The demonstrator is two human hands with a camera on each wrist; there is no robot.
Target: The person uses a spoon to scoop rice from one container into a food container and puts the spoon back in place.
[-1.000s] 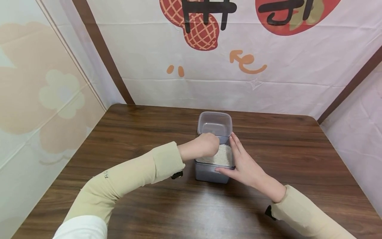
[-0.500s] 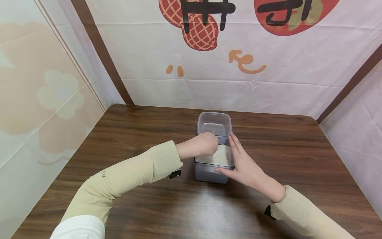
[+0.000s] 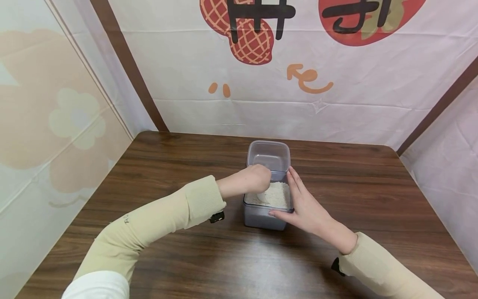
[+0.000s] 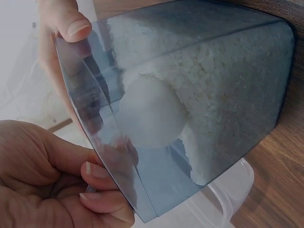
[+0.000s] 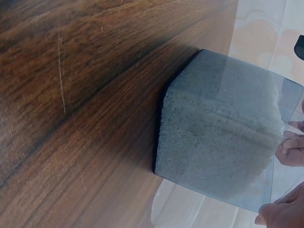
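A clear blue-grey storage box (image 3: pixel 264 218) of white rice (image 3: pixel 279 195) stands on the table. My left hand (image 3: pixel 257 178) reaches over its left side, thumb and fingers pinching the thin handle of a scoop. The round white scoop bowl (image 4: pixel 154 111) is partly sunk in the rice in the left wrist view; most of the handle is hidden by my fingers. My right hand (image 3: pixel 308 209) holds the box's right side, thumb (image 4: pixel 76 26) at the near rim and the fingers stretched along the side toward the back.
A translucent lid (image 3: pixel 269 154) stands raised behind the box's opening. The dark wooden table (image 3: pixel 179 162) ends at a printed cloth wall (image 3: pixel 186 112) at the back, with more cloth on both sides.
My left hand has moved slightly to the left over the rice, and more of the scoop shows beneath it. The right hand and the box stay in place.
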